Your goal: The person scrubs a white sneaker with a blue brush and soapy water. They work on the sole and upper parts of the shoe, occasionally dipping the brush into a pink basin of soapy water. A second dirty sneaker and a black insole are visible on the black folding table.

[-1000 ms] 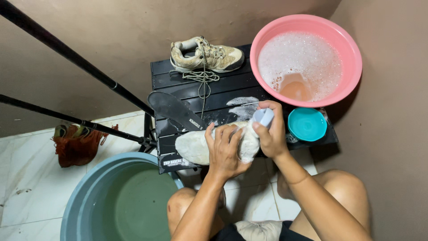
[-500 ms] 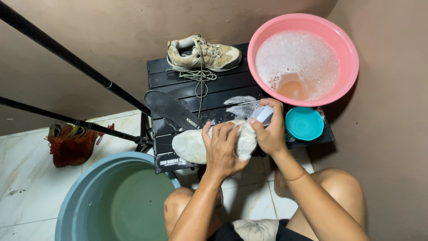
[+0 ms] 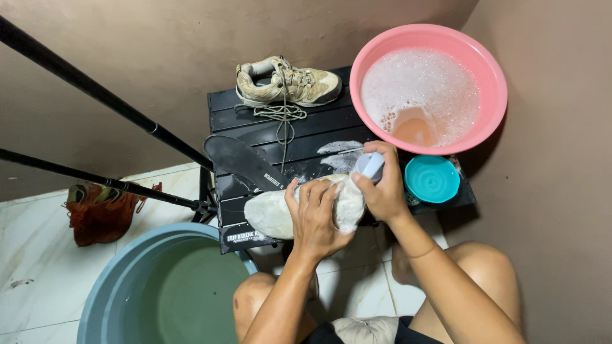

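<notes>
My left hand (image 3: 315, 215) clasps a soapy pale shoe (image 3: 271, 213) lying on its side at the front edge of a small black table (image 3: 306, 130). My right hand (image 3: 382, 185) grips a pale blue-grey brush (image 3: 370, 165) and presses it against the shoe's heel end. A dark insole (image 3: 241, 161) lies on the table just left of the shoe. The second beige shoe (image 3: 288, 81) stands upright at the table's back, its laces trailing forward.
A pink basin (image 3: 484, 70) of foamy water sits at the table's right back corner. A small teal bowl (image 3: 431, 179) is beside my right hand. A large blue-grey tub (image 3: 108, 290) of water stands on the tiled floor. Two black poles (image 3: 95, 89) cross at left.
The hands and brush have shifted slightly over the shoe; the camera view drifted a little. Nothing else moved.
</notes>
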